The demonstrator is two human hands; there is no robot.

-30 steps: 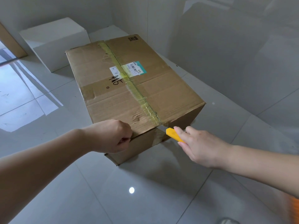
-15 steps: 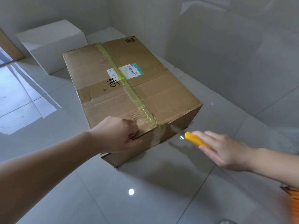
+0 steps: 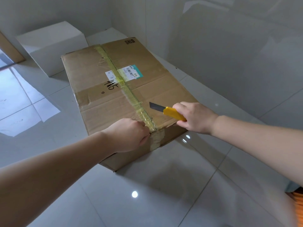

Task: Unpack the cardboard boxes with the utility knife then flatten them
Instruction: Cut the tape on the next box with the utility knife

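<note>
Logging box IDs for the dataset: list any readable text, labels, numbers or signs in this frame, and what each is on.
"445", roughly, handwritten in black marker on top of the cardboard box; digits uncertain.
Small circled stamp beside it: unreadable.
Shipping label with barcode under the tape: print too small.
Printed black code mark at the far edge: unreadable.

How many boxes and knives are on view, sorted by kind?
Brown cardboard box: 1
White box: 1
Yellow utility knife: 1
Total: 3
</note>
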